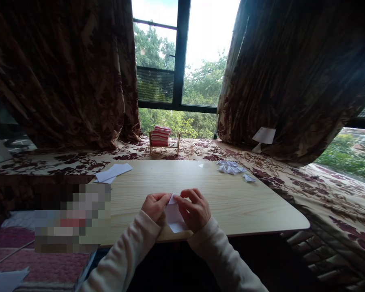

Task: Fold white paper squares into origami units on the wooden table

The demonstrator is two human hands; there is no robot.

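Between my hands is a small sheet of white paper (175, 219), its top end folded into a point. My left hand (155, 206) pinches the left side of that folded tip. On the right, the fingers of my right hand (196, 209) are bent and closed on the tip's other edge, with the palm partly covering the sheet. The lower part of the paper hangs toward the table's near edge. Toward the back right of the table lies a group of small folded paper pieces (230, 167), with one folded piece (248, 178) slightly apart.
White paper sheets (113, 173) lie at the back left of the wooden table (134, 198). Beyond it, a small rack (164, 152) holds folded striped cloths (160, 136). A small lamp (264, 136) stands by the right curtain. A blurred patch covers the left side.
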